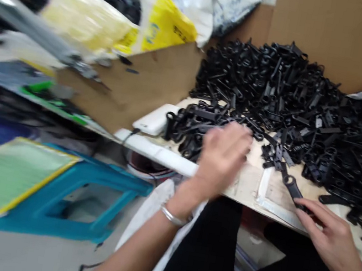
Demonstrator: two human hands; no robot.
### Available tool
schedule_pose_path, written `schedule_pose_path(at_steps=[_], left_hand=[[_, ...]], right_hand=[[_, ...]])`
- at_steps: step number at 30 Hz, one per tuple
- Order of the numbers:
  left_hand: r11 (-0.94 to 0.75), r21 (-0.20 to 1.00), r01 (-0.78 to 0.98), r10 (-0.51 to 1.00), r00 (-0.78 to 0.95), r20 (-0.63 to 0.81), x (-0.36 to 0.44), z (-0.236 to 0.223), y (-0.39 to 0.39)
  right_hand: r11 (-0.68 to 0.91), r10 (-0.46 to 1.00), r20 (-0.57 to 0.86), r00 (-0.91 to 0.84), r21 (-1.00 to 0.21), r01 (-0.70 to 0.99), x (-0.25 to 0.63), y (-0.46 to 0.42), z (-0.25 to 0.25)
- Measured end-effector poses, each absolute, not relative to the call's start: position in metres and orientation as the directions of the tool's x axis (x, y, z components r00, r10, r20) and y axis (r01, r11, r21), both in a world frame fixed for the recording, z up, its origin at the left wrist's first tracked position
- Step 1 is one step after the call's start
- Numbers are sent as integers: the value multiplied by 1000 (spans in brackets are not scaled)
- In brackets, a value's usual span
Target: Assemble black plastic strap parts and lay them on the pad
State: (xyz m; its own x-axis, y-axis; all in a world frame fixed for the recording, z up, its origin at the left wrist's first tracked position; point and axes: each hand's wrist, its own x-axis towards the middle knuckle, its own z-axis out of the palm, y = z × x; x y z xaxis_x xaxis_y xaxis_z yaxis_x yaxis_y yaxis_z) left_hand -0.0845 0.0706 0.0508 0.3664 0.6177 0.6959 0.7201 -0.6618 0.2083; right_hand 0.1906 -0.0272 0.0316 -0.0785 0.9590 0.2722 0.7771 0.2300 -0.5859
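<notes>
My right hand point(333, 232) pinches the end of a flat black plastic part with a round ring point(292, 185), low over the front of the worktable. Its ring end points away from me, close to some small dark pieces point(279, 154). My left hand point(222, 156), with a silver bangle on the wrist, is smeared by motion at the near edge of a smaller heap of black ringed parts point(191, 125). Whether its fingers hold anything does not show. Behind both hands rises a large pile of similar black parts point(276, 82).
A white power bank point(154, 119) with a cable lies left of the small heap. Cardboard point(343, 37) stands behind the pile. Yellow and clear plastic bags point(89, 18) lie at the back left, near a grey metal bar point(30, 20). A turquoise stool point(88, 194) stands on the floor.
</notes>
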Motion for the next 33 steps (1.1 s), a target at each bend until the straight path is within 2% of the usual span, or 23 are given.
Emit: schedule_pose_path(at_steps=[1,2,3,5,6,8,9,10,12,14,16,18,23,27,29,31,33], left_hand=[[-780,146,609,538,532,654,-71,48,55],[-853,138,503,480,654,585,-59,44,42],[-889,185,419,451,727,519,-48,39,32],[-834,410,370,536,723,437,-34,31,18],[-750,557,356,618,678,399,-30,28,15],[-474,842,257,793,541,281,-28,23,12],[-300,943,147,856,477,198,-28,22,12],[-119,993,7,896,431,105,-29,20,12],[189,946,-262,907,415,-66,-29,18,13],[374,823,-428,878,449,-165,-29,16,14],[464,733,-498,849,486,-207,-28,14,15],[516,673,-530,827,514,-229,-27,12,16],[592,584,-556,787,556,-269,-23,11,17],[622,556,-552,769,566,-298,-20,12,17],[625,557,-547,765,571,-297,-18,12,16],[618,569,-543,768,570,-291,-17,11,16],[611,586,-532,771,569,-286,-16,10,15]], right_hand=[[246,968,211,-139,-668,702,190,-27,36],[245,968,155,-196,-744,622,188,-25,40],[231,962,108,-249,-808,541,186,-22,42],[179,954,54,-296,-892,415,182,-12,44],[155,961,45,-273,-904,398,180,-5,42],[139,985,67,-157,-851,506,176,12,36],[136,991,118,-70,-770,623,174,20,32],[132,983,184,-17,-635,761,171,28,28],[91,972,237,-8,-340,936,164,41,22],[10,981,195,19,-145,989,157,49,18],[-42,988,147,50,-59,997,151,52,16],[-63,990,121,68,-46,997,151,53,16],[10,989,148,6,-104,994,168,42,20],[59,964,264,7,-242,968,192,27,25],[68,964,262,40,-390,918,204,17,30],[71,983,178,47,-601,796,212,5,38],[107,994,102,-45,-750,653,213,-7,48]])
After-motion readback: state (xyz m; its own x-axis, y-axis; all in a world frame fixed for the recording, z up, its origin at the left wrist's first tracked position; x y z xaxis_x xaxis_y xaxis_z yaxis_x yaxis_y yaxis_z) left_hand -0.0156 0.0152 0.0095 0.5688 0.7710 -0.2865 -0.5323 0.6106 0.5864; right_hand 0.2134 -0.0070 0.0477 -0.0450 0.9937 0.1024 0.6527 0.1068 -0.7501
